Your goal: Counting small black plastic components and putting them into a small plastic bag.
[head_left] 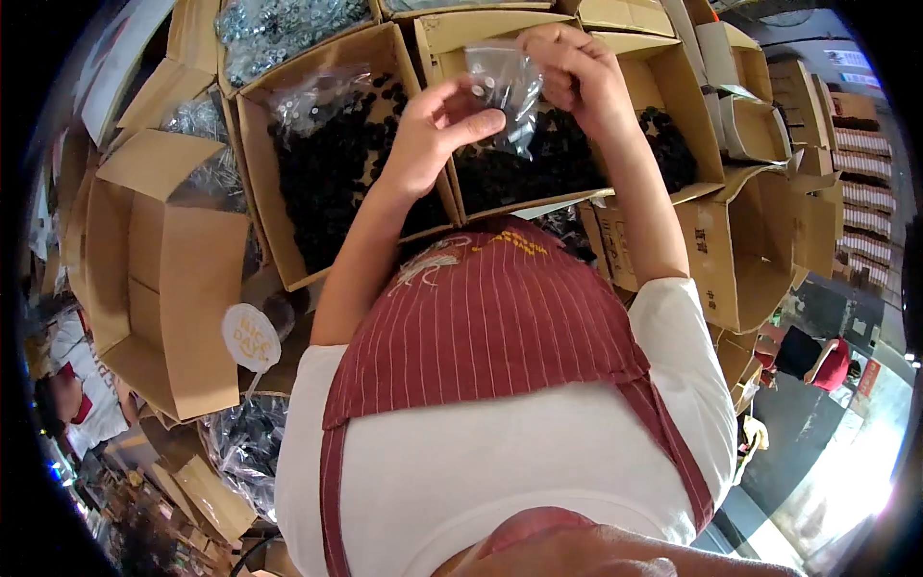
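A small clear plastic bag (519, 91) hangs between my hands above an open cardboard box of small black parts (567, 154). My right hand (582, 77) pinches the bag near its upper right edge. On the bag's left side is my left hand (433, 135), thumb stretched toward the bag and fingers curled around its edge. A few small pale round pieces (484, 87) show by the left fingertips; whether they lie inside the bag or in the fingers is unclear.
To the left, a second cardboard box (264, 183) holds black round parts and a clear bag (312, 104). Shiny small parts in plastic (288, 29) fill a box behind it. Open cartons (202, 298) stand at my left, others (740, 250) at my right. A round white handheld fan or sign (252, 337) stands near my left elbow.
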Available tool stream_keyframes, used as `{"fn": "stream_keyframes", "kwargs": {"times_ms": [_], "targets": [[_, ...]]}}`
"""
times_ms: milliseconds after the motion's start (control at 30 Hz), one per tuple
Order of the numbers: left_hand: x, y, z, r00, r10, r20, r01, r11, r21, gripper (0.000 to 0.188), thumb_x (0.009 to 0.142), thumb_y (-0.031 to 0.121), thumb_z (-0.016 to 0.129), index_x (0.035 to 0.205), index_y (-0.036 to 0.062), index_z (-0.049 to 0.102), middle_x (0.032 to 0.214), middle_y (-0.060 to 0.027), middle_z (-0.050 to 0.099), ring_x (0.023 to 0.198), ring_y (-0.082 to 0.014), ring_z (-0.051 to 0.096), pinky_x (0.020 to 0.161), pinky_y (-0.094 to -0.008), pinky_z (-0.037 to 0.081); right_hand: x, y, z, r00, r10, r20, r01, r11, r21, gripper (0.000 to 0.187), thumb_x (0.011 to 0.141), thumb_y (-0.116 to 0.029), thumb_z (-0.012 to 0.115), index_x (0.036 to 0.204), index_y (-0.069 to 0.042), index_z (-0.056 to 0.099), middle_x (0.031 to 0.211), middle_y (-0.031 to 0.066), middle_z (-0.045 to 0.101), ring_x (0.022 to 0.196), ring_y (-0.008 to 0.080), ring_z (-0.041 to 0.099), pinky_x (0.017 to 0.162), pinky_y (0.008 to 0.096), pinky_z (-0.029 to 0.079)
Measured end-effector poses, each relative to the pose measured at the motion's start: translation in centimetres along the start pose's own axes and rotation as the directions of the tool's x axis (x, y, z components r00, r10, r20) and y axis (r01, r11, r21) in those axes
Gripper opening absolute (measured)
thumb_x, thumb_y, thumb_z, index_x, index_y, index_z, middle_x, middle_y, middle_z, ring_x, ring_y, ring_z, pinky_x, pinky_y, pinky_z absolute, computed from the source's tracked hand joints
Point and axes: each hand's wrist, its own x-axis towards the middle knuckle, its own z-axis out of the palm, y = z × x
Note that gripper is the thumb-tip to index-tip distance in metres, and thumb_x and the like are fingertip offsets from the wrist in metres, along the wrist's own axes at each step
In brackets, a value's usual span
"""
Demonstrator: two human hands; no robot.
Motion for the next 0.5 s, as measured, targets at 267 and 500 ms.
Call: {"fn": "stream_keyframes", "kwargs": {"times_ms": [267,500], "targets": [[0.7,-0.6,-0.6,0.948,0.190,-0.254,-0.206,0.978,-0.039,0.032,0.079,0.002,0.079,0.106,0.0016,0.061,0.096,-0.0033,0.067,0.086,-0.0114,0.061,0.079,-0.0265,0.050,2.6,8.9,-2.6,0.891,0.454,-0.027,-0.261,0.463,-0.847,0.034,0.084,-0.025,0.064,0.109,-0.001,0.065,0.088,0.0188,0.070,0.077,0.0297,0.069,0.069,0.0401,0.055],[0.9,-0.3,-0.9,0.909,0.261,-0.325,-0.315,0.941,-0.124,0.019,0.086,0.006,0.074,0.101,0.0044,0.063,0.093,-0.0001,0.065,0.087,-0.0092,0.059,0.081,-0.0242,0.046,2.8,15.4,-4.5,0.981,0.127,0.149,0.106,0.295,-0.949,0.035,0.083,-0.014,0.059,0.116,-0.001,0.062,0.103,0.0238,0.067,0.100,0.0412,0.062,0.088,0.0477,0.050]]}}
